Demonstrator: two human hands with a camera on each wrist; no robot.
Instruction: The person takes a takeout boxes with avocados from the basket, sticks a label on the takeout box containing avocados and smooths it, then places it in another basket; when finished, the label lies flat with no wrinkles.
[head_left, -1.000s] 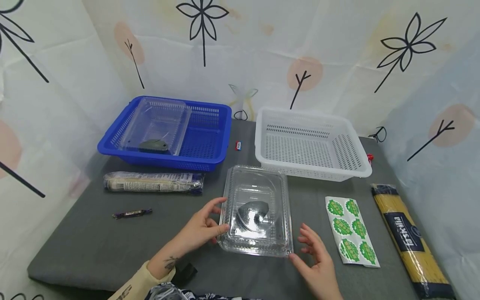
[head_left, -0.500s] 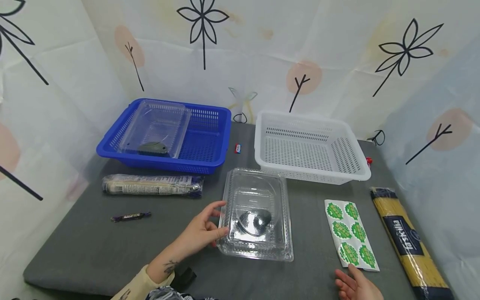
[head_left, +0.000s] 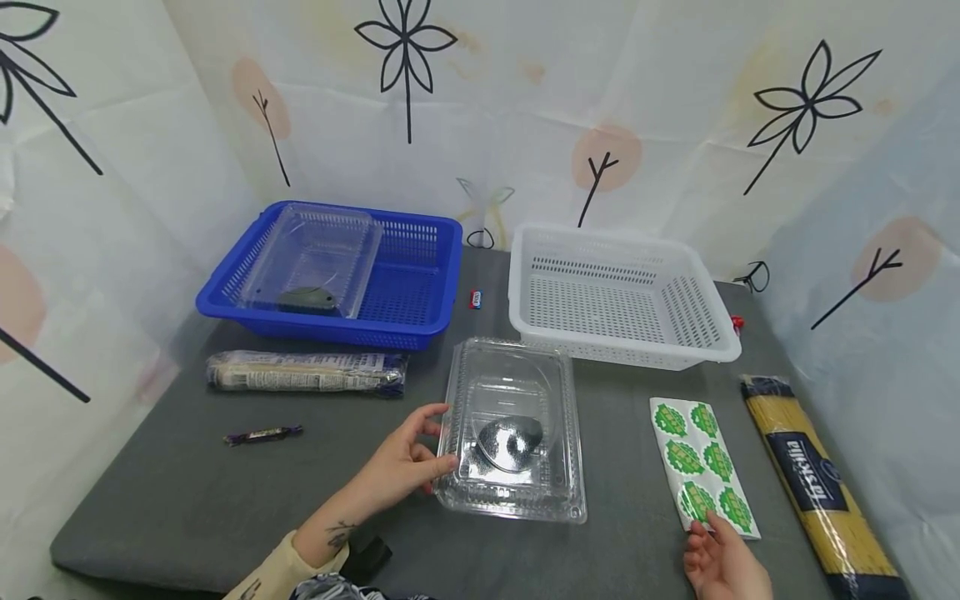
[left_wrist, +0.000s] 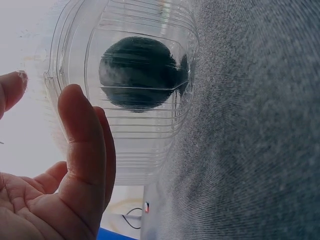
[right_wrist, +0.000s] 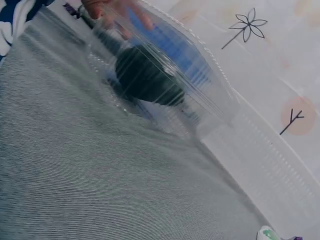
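A clear plastic clamshell container (head_left: 517, 492) stands lidded on the grey table. Inside it lies a dark rounded item (left_wrist: 137, 72), its kind blurred by the plastic. My left hand (head_left: 408, 458) holds the container's left rim, thumb above and fingers lower along the side; the left wrist view has these fingers (left_wrist: 82, 145) beside the ribbed wall. At the near end of a sheet of green round stickers (head_left: 690, 458), my right hand (head_left: 726, 562) has loosely bent fingers and its thumb tip over the sheet's edge. The right wrist view leaves the right hand out.
A blue basket (head_left: 408, 337) at back left bears another clear container (head_left: 315, 242). Beside it is a white basket (head_left: 630, 350). A spaghetti pack (head_left: 813, 475) lies far right; a long wrapped pack (head_left: 307, 372), a wrapped candy (head_left: 262, 435) and a tiny red-blue item (head_left: 476, 299) lie about.
My right hand has left the container's near right corner and moved right to the sticker sheet. The left hand stays at the container's left rim.
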